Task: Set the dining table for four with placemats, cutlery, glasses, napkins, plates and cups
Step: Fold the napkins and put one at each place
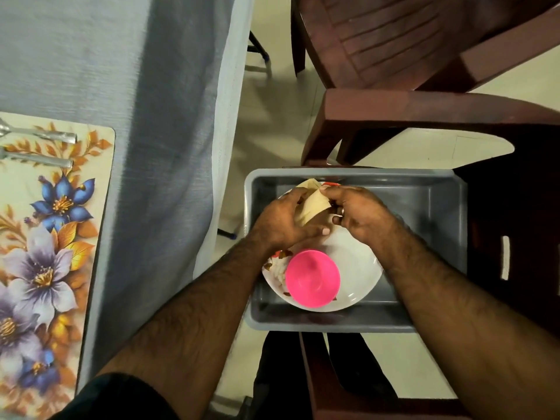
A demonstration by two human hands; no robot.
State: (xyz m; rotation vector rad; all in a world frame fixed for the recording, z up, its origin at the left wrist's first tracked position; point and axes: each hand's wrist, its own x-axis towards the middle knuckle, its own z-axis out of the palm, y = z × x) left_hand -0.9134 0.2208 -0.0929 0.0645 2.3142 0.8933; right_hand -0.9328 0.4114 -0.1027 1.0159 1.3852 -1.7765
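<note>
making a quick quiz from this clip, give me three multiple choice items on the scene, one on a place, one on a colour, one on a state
1. Where does the white plate lie?
A. on the floral placemat
B. inside the grey tub
C. on the brown chair

2. What colour is the cup on the plate?
A. pink
B. green
C. black

3. What are the two hands doing?
A. hanging idle
B. both holding the beige napkin
C. lifting the cutlery

Answers:
1 B, the grey tub walls surround the plate on all sides.
2 A, the cup is bright pink against the white plate.
3 B, the left hand and the right hand both have fingers closed on the beige napkin above the plate.
</note>
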